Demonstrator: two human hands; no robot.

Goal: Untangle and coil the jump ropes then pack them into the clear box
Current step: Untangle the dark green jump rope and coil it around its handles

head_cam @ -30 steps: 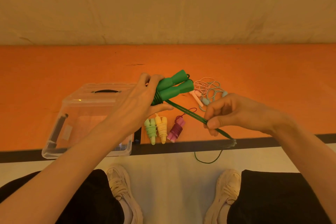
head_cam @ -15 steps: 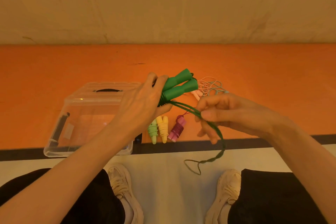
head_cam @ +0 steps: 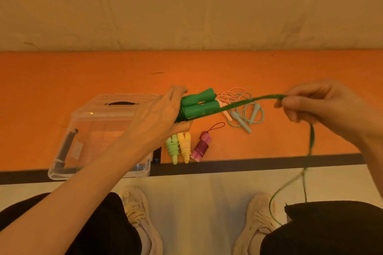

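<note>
Clear box (head_cam: pixel 62 152) stands open beside three coiled ropes (head_cam: pixel 184 147).

Both forearms bare, no sleeves in view, no rings, watch or bracelets on left hand (head_cam: pixel 159 118) or right hand (head_cam: pixel 323 107). Short plain nails, unpainted as far as visible. Black trousers (head_cam: pixel 331 232) or shorts on both legs, loose fabric. Off-white chunky sneakers (head_cam: pixel 136 213), laced with matching laces, mesh-like uppers, a bit worn-looking.

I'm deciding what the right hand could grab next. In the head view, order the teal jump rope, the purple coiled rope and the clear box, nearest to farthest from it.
From the right hand:
1. teal jump rope, loose, to its left.
2. purple coiled rope, farther left, near the table's front edge.
3. clear box, far left.
</note>
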